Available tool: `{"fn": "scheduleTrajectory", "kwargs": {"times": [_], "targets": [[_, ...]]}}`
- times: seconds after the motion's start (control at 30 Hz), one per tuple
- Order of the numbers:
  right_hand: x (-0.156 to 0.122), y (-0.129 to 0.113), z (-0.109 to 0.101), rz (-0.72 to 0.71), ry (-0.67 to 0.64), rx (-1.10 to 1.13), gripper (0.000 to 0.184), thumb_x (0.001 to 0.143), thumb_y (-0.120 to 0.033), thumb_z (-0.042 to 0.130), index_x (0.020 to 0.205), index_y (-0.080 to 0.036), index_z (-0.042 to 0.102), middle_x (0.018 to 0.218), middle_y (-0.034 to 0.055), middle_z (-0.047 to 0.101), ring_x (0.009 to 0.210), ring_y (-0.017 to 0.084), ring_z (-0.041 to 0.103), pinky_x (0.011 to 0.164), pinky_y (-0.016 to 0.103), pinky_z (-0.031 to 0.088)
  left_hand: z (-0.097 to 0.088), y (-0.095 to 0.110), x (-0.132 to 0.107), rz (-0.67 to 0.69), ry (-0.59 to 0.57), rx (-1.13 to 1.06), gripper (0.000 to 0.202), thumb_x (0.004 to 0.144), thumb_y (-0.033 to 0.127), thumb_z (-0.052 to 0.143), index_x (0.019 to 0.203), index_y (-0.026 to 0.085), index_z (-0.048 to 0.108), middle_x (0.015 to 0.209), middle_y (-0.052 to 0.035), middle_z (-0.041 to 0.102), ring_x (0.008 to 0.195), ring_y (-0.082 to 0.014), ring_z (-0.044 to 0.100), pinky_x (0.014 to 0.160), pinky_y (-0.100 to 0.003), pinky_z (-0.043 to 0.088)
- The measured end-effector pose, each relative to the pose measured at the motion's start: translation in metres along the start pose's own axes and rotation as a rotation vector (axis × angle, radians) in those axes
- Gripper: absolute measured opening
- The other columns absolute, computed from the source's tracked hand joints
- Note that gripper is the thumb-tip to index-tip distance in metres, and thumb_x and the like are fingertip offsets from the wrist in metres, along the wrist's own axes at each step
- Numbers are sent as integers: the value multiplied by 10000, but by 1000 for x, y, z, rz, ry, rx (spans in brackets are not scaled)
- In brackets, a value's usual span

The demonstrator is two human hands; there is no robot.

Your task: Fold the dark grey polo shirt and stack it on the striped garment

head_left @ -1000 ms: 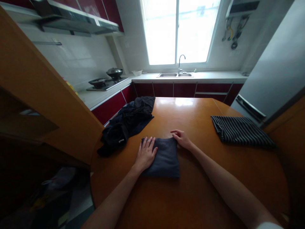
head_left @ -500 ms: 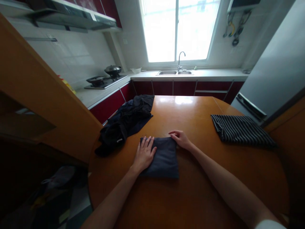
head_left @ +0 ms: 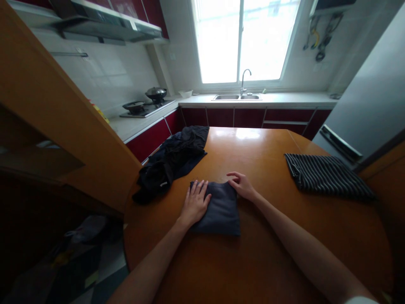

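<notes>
A dark grey-blue folded garment (head_left: 221, 213) lies as a neat rectangle on the wooden table in front of me. My left hand (head_left: 194, 204) rests flat on its left part, fingers stretched towards the far edge. At the far right corner is my right hand (head_left: 241, 185), its thumb and curled fingers closed on the cloth, while the index finger sticks out above. The far edge of the cloth dips slightly between my hands. Part of the left side is hidden under my left hand and forearm.
Crumpled black clothes (head_left: 177, 152) lie on the table's left side. A black-and-white striped folded cloth (head_left: 327, 175) is at the right on the table (head_left: 249, 154). Beyond stand a stove with pans (head_left: 156, 93), a sink (head_left: 226, 97) and a grey fridge (head_left: 370, 93).
The view has shifted slightly to the left. A small dip now shows in the garment's far edge near my right hand; my left hand stays flat on it.
</notes>
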State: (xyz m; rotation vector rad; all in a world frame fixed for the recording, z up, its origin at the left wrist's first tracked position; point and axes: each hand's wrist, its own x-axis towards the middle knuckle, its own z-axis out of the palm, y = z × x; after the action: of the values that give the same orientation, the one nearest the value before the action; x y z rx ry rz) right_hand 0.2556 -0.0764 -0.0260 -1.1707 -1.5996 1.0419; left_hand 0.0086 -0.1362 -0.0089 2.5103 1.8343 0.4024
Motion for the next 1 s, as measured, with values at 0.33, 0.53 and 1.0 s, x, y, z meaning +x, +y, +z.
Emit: {"fn": "scheduleTrajectory", "kwargs": {"times": [0.33,0.53,1.0], "targets": [[0,-5,-7,-75,146,-486,196,881,-315,543,853,-212,708,597,-15,664,593,152,598,787,301,417,-3,2,-1,-32,-12,-38,552,1037,432,380,1555,241,367,1602,-67,380,1523,-291,223,1219,-541,224],[-7,-11,-9,-120,152,-706,164,902,-300,569,859,-209,698,725,17,700,805,194,641,961,403,331,0,-14,8,-99,-30,-133,533,1041,429,352,1546,258,375,1609,-73,367,1533,-288,199,1213,-563,210],[-92,-68,61,-342,-138,-888,483,993,-384,462,1396,-146,580,1542,152,462,1485,294,313,1218,532,180,-9,-28,2,-19,-68,-161,572,1052,427,294,1588,225,284,1649,-79,271,1543,-277,160,1218,-572,184]]}}
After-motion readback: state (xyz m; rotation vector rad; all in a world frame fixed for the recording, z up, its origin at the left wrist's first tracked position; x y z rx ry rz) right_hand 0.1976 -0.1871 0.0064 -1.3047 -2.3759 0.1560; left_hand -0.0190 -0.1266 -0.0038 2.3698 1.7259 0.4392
